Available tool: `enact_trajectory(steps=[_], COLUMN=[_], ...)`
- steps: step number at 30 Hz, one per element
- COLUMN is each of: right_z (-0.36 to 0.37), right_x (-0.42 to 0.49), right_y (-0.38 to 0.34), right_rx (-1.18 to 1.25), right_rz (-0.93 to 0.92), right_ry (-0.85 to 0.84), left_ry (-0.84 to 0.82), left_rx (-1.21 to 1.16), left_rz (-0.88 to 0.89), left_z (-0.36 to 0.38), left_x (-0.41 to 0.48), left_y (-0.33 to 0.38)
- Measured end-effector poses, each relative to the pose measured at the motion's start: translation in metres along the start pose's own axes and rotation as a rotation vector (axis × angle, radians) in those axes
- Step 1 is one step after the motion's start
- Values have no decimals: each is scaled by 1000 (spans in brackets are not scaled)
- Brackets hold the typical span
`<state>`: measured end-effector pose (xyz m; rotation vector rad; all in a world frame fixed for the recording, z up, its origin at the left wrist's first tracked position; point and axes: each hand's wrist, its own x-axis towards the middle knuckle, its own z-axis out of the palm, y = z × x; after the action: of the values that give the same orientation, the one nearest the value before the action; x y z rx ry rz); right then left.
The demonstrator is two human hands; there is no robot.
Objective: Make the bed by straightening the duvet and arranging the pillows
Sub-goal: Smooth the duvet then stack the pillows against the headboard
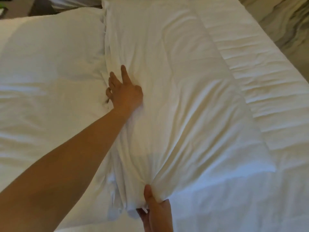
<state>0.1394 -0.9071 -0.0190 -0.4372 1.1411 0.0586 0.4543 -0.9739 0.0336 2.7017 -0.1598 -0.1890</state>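
**Pillow squaring at the head of the bed**

Left pillow [50, 52] lies at the bed's upper left edge, touching the centre pillow [167, 97]. Left hand [124, 92] rests on the seam between them, fingers spread, gripping nothing. Right hand [155, 208] pinches the centre pillow's near end, case bunched. Duvet [250, 198] lies lower right. Judgement: press flat while pulling the end taut, evenly, so wrinkles run out.

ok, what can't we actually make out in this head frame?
- Right hand: wrist and most fingers cut off by the bottom edge; only the thumb pinching the pillow shows.
- Left hand: fingertips sink into the gap beside the second pillow.
- Dark objects at top left: cropped and blurred.
- Duvet: edges out of frame.
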Motion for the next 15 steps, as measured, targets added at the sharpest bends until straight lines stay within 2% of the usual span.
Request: enact_trajectory(steps=[2,5,8,10,13,15], right_z=[-6,-13,-25,-34,-45,-50], right_x=[-15,-36,-51,-56,-34,-1], right_y=[-14,-56,-115,-173,-266,-322], right_rx=[-207,-641,-1018,-1105,-1153,-1255], right_rz=[93,204,130,-90,-632,-896], right_ry=[-61,-163,-182,-115,179,388], left_ry=[-20,-119,-122,-107,-113,-101], left_rx=[39,91,138,155,189,189], left_rz=[110,96,91,84,72,82], left_z=[11,46,75,79,76,75], left_x=[-22,-45,-61,-61,-61,-65], left_y=[13,17,11,10,7,3])
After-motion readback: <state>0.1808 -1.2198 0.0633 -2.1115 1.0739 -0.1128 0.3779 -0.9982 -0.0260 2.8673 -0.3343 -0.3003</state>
